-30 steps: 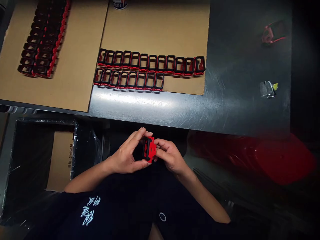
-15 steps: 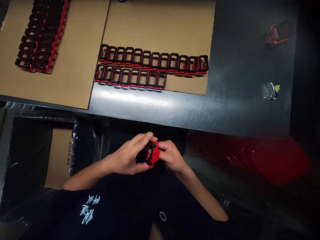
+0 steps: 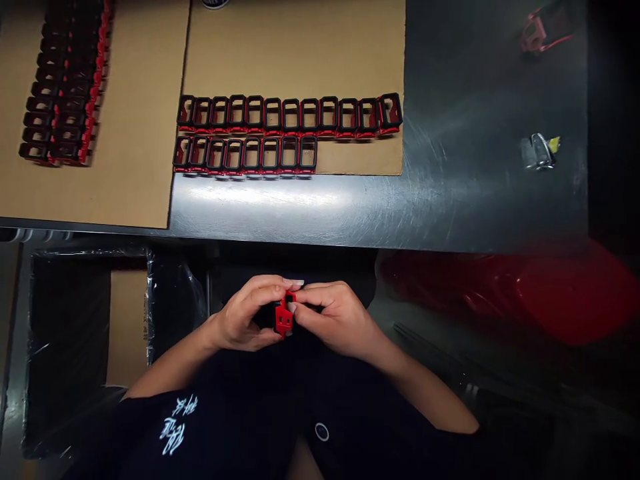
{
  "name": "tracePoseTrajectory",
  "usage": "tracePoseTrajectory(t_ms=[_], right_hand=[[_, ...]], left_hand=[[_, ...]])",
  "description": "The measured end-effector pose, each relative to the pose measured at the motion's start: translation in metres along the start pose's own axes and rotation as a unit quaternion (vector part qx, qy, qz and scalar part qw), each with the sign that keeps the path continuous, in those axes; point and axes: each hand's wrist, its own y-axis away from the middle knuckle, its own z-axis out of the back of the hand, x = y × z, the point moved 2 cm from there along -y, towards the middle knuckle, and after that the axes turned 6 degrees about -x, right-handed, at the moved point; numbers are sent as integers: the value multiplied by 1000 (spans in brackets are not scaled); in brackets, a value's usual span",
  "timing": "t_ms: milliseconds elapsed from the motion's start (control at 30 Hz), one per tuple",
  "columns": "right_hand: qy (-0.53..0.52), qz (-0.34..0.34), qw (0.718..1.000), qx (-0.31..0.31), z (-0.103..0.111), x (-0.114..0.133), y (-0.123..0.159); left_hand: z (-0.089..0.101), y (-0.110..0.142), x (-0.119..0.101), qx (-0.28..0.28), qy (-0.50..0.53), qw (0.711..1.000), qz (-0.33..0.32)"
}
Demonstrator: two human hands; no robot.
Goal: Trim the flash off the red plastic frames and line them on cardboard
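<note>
My left hand (image 3: 247,313) is closed around a small red-and-black frame part (image 3: 283,321), held in front of my body below the table edge. Its red face with two small dark holes is turned towards me; fingers cover part of the rest. My right hand (image 3: 345,319) pinches the part's upper right edge with thumb and fingertips. Similar frames stand on the cardboard above: a long row (image 3: 309,115) of black-rimmed red pieces and a shorter row (image 3: 252,155) just below it.
A metal table (image 3: 450,200) carries cardboard sheets (image 3: 130,180). At the far left stand more stacked frames (image 3: 75,113). A small foil-like piece (image 3: 540,152) and a single red-and-black part (image 3: 545,30) lie at right. Below are a plastic-lined box (image 3: 70,347) and a red plastic object (image 3: 565,293).
The frame part has turned, so its red face with two holes shows instead of its opening. Both hands shifted slightly left, and my right fingers moved further over its top edge.
</note>
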Motion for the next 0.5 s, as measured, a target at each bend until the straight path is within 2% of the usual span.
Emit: tracePoseTrajectory(t_ms=[333,500], right_hand=[[-10,0,999,38,4,0,2],[-15,-11,1000,7,0,-1,0]], left_hand=[[1,2,0,3,11,1000,-19],[2,-1,-1,19,-8,999,-41]])
